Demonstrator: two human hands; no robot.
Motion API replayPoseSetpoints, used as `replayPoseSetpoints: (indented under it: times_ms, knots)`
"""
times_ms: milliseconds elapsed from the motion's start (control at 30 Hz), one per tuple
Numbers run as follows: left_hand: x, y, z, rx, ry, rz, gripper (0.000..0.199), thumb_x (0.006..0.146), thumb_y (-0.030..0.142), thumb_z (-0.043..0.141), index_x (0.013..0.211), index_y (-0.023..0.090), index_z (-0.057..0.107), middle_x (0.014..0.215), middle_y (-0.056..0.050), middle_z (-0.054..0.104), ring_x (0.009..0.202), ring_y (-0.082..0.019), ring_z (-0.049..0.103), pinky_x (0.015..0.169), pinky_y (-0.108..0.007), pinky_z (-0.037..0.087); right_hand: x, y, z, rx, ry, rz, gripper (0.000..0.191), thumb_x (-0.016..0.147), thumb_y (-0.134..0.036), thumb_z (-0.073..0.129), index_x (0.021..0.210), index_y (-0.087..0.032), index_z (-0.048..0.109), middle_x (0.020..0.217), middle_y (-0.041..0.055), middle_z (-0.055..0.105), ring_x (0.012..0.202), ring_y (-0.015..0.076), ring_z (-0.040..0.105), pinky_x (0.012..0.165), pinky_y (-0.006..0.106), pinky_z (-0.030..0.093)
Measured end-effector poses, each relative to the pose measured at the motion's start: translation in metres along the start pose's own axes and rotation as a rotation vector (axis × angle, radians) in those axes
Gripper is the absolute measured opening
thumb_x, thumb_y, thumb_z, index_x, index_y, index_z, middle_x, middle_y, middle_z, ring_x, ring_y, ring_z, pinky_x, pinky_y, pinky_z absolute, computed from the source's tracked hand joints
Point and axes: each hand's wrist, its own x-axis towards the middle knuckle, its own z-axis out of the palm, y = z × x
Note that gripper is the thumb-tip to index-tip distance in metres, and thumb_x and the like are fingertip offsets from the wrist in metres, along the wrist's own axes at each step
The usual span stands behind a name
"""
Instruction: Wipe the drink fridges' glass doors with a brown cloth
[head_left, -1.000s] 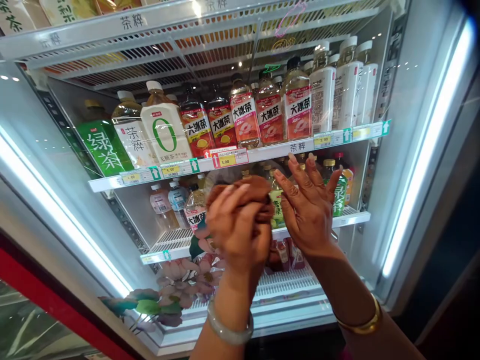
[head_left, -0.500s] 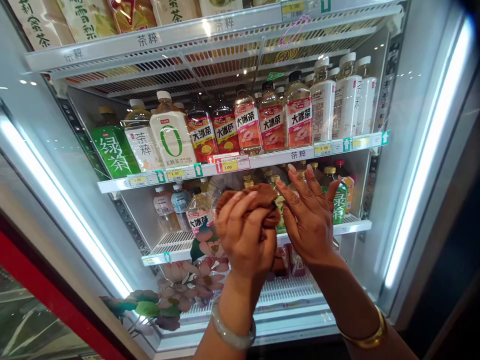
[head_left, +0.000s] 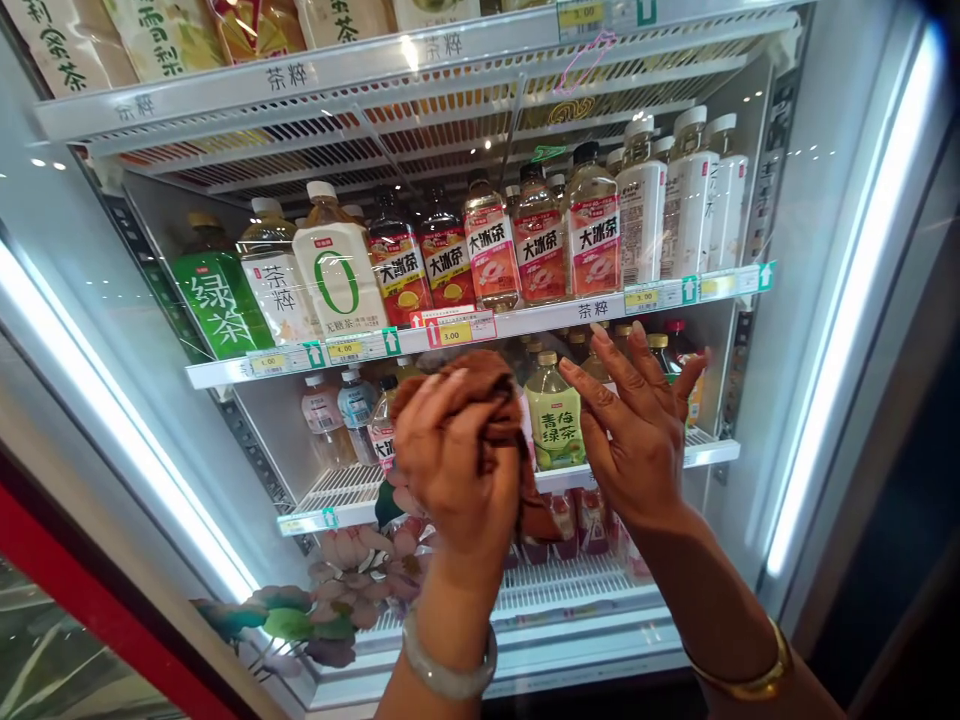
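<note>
Reddish-brown soft cloth bunched in left hand

The left hand grips the cloth near the frame's centre, folded probably for firmer control. Right of centre, the right hand is open, fingers spread towards the clear glass pane with pink flowers, perhaps for balance; I cannot tell if it touches.

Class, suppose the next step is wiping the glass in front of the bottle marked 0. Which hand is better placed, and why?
Probably the left hand: it grips the brown cloth and is nearer the bottle marked 0. The right hand is spread open, without a cloth, farther right.
</note>
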Motion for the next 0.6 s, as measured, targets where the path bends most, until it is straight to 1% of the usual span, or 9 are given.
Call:
replayPoseSetpoints:
  times_ms: [67,133,200,267,333,400,433,500,600]
  knots:
    - [0.005,-0.007,-0.004,0.065,0.086,-0.085,0.032,0.083,0.013,0.072,0.112,0.026,0.071,0.132,-0.008,0.070,0.134,-0.028,0.060,0.121,-0.053,0.040,-0.001,0.001,0.000,0.010,0.005,0.000,0.053,0.095,-0.013,0.059,0.142,-0.039,0.059,0.157,-0.0008,0.053,0.155,0.0233,0.039,0.132,0.067,0.004]
    - [0.003,-0.005,-0.001,0.097,0.096,-0.110,0.032,0.084,0.014,0.072,0.114,0.026,0.070,0.134,-0.008,0.069,0.135,-0.028,0.059,0.120,-0.054,0.040,-0.003,0.002,0.002,0.010,0.002,0.002,0.055,0.095,-0.014,0.059,0.144,-0.039,0.056,0.158,-0.0002,0.052,0.156,0.0237,0.038,0.132,0.067,0.006]
    - [-0.006,0.006,0.007,0.067,0.043,-0.038,0.032,0.084,0.013,0.069,0.114,0.025,0.070,0.133,-0.009,0.069,0.135,-0.028,0.059,0.119,-0.053,0.042,-0.004,0.002,0.003,0.004,0.001,0.004,0.056,0.096,-0.015,0.058,0.146,-0.040,0.055,0.159,-0.0005,0.051,0.156,0.0239,0.037,0.132,0.067,0.007]
    - [-0.018,0.021,0.018,-0.018,-0.048,0.070,0.030,0.085,0.013,0.067,0.112,0.025,0.070,0.132,-0.009,0.070,0.135,-0.028,0.059,0.119,-0.050,0.044,-0.004,0.003,0.003,0.012,-0.009,0.000,0.056,0.097,-0.017,0.055,0.148,-0.040,0.054,0.160,-0.0009,0.050,0.157,0.0238,0.036,0.133,0.066,0.006]
    - [-0.026,0.030,0.024,-0.102,-0.130,0.133,0.028,0.086,0.014,0.066,0.112,0.025,0.071,0.131,-0.009,0.071,0.136,-0.028,0.057,0.119,-0.048,0.045,-0.003,0.005,0.001,0.029,-0.013,-0.009,0.052,0.099,-0.019,0.054,0.147,-0.038,0.055,0.160,-0.0007,0.050,0.157,0.0235,0.036,0.134,0.064,0.006]
    - [-0.025,0.030,0.024,-0.136,-0.190,0.148,0.029,0.087,0.014,0.066,0.113,0.025,0.071,0.132,-0.009,0.070,0.138,-0.028,0.056,0.121,-0.049,0.044,-0.002,0.006,-0.001,0.026,-0.011,-0.015,0.049,0.099,-0.020,0.054,0.145,-0.036,0.057,0.158,-0.0006,0.052,0.156,0.0226,0.038,0.134,0.062,0.006]
    - [-0.022,0.026,0.021,-0.127,-0.188,0.145,0.030,0.087,0.013,0.066,0.114,0.025,0.071,0.133,-0.010,0.070,0.138,-0.028,0.056,0.121,-0.050,0.044,-0.001,0.006,-0.001,0.016,-0.005,-0.017,0.047,0.099,-0.019,0.055,0.143,-0.036,0.059,0.157,-0.0007,0.054,0.155,0.0218,0.039,0.135,0.062,0.006]
    - [-0.011,0.013,0.012,-0.071,-0.120,0.106,0.034,0.086,0.010,0.066,0.116,0.025,0.070,0.135,-0.010,0.069,0.138,-0.029,0.057,0.122,-0.052,0.042,-0.001,0.006,-0.002,-0.015,-0.001,-0.019,0.046,0.098,-0.017,0.057,0.140,-0.035,0.060,0.155,-0.0010,0.056,0.154,0.0208,0.041,0.135,0.061,0.005]
    - [0.001,-0.004,0.002,0.059,0.070,-0.044,0.041,0.084,0.010,0.069,0.122,0.026,0.070,0.139,-0.010,0.066,0.138,-0.028,0.056,0.123,-0.054,0.038,-0.001,0.005,0.000,-0.034,0.000,-0.018,0.047,0.097,-0.018,0.058,0.140,-0.036,0.060,0.155,-0.0010,0.056,0.154,0.0209,0.042,0.134,0.061,0.006]
